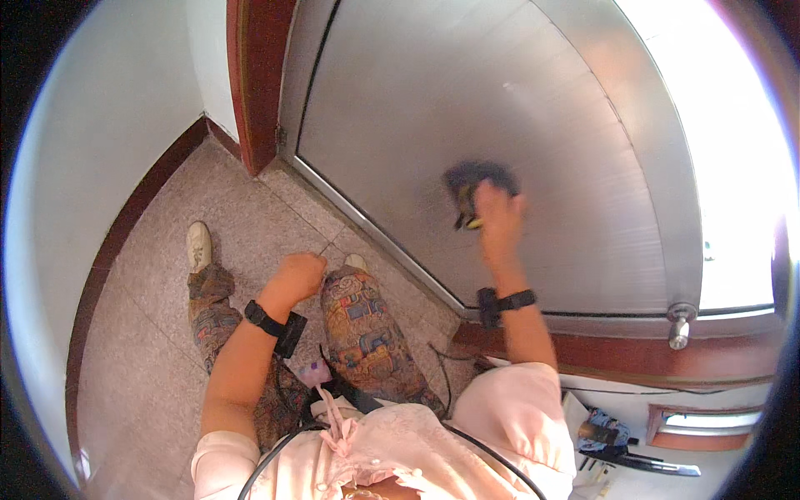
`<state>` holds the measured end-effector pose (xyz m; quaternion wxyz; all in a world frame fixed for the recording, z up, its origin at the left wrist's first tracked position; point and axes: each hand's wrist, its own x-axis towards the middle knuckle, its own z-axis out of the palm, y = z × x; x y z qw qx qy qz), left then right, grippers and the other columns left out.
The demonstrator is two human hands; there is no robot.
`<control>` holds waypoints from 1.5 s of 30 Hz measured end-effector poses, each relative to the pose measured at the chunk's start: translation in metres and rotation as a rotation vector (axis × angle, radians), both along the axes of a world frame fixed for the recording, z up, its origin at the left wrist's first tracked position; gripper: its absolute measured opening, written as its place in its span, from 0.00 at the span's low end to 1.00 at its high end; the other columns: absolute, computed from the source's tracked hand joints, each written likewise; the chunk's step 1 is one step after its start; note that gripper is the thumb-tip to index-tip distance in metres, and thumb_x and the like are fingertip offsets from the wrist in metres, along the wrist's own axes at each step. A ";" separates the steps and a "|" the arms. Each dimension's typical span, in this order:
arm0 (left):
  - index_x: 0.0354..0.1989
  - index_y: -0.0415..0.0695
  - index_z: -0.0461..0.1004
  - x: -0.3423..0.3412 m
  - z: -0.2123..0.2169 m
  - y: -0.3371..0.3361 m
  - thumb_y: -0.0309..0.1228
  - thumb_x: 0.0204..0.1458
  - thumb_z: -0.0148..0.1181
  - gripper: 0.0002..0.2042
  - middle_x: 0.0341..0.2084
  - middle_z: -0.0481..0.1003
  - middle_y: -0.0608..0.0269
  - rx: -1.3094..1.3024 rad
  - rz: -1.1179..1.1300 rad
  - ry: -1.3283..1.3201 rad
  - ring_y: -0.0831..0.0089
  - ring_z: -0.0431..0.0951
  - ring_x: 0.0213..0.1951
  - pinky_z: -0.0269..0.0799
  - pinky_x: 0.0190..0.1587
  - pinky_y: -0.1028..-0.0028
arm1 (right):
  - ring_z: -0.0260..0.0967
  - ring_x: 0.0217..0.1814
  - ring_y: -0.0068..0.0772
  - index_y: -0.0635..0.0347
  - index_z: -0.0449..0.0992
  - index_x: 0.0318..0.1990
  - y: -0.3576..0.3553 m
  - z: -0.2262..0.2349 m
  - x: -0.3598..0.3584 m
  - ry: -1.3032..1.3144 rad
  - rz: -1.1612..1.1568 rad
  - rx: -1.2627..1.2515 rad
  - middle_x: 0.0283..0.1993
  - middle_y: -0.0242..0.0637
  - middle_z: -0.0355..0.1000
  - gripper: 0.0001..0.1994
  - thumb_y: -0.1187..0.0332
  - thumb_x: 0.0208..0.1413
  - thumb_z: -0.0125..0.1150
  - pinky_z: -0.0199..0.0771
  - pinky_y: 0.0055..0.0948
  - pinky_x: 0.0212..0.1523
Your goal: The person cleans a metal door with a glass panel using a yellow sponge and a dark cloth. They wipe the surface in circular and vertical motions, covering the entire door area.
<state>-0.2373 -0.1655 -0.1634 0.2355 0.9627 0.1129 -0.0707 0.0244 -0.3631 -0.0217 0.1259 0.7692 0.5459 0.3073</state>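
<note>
My right hand (500, 221) is pressed toward a brushed metal door panel (575, 158), closed on a dark cloth (467, 187) that lies against the metal. The hand and cloth are smeared by motion, and a small yellow edge shows by the fingers. My left hand (298, 275) is curled in front of my knee, apart from the door. Its fingers point away from the view, so what they hold, if anything, is hidden. A black wrist strap with a small dark box sits on each wrist.
A round metal door knob (681, 325) sticks out at the right. The red-brown door frame (254, 92) stands at the left, beside a white wall (125, 125). Below is a speckled tile floor (150, 308). A shelf with assorted items (604, 437) is at lower right.
</note>
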 end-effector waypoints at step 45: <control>0.31 0.42 0.70 0.014 0.020 -0.057 0.29 0.43 0.49 0.08 0.28 0.72 0.52 0.056 -0.041 -0.096 0.56 0.73 0.32 0.69 0.31 0.61 | 0.54 0.54 0.37 0.61 0.66 0.47 -0.118 -0.067 0.008 0.145 -0.294 -0.028 0.56 0.33 0.58 0.19 0.74 0.45 0.43 0.44 0.43 0.58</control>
